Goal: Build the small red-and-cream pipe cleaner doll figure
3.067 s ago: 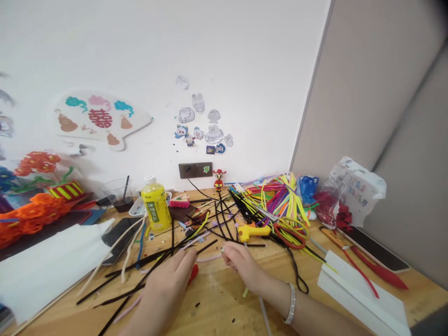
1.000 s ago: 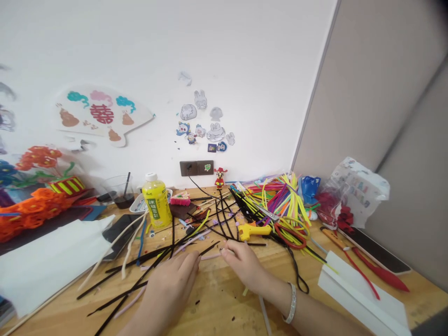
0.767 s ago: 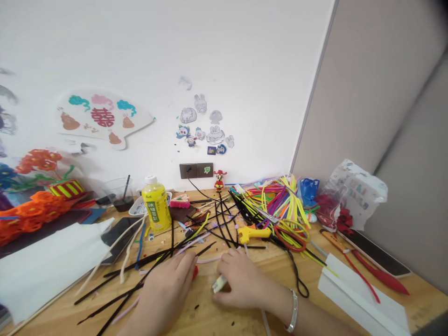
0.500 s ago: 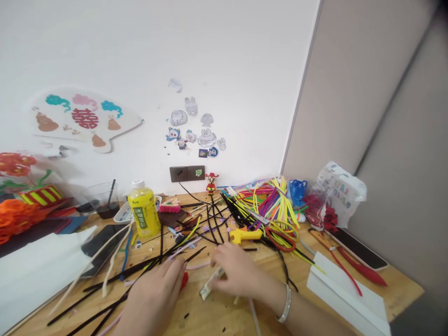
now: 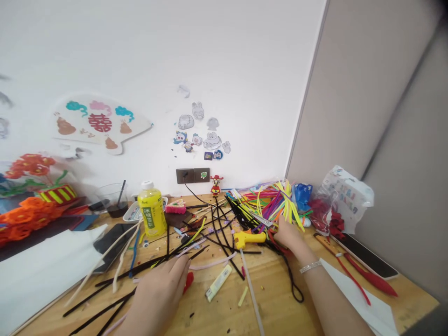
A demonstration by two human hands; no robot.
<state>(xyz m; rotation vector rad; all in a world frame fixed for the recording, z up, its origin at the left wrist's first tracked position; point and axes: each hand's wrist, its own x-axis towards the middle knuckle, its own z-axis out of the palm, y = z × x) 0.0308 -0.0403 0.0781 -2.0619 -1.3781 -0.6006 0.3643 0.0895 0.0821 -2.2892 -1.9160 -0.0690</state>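
My left hand (image 5: 161, 289) lies low over the table, fingers together and bent around a small red piece (image 5: 188, 282) that peeks out beside the fingertips. Further back on the right, my right hand (image 5: 287, 232) reaches into the pile of colourful pipe cleaners (image 5: 269, 200). Its fingers are mostly hidden there, close to the metal scissors (image 5: 262, 220). A pale lighter-like block (image 5: 218, 283) with printing lies on the wood between my hands. Just left of my right hand is a yellow glue gun (image 5: 249, 239), with a long pale rod (image 5: 251, 294) running toward me.
A yellow drink bottle (image 5: 152, 211) stands at left centre, near a plastic cup (image 5: 115, 205). Black pipe cleaners (image 5: 115, 270) spread across the left. White paper (image 5: 38, 270) covers the left side; a phone (image 5: 367, 254) and folded paper (image 5: 360, 298) lie right. A small red figurine (image 5: 216, 185) stands by the wall.
My right hand has let go of the pale block, which now lies on the table, and moved back and right to the pipe cleaners. My left hand stays near the red piece.
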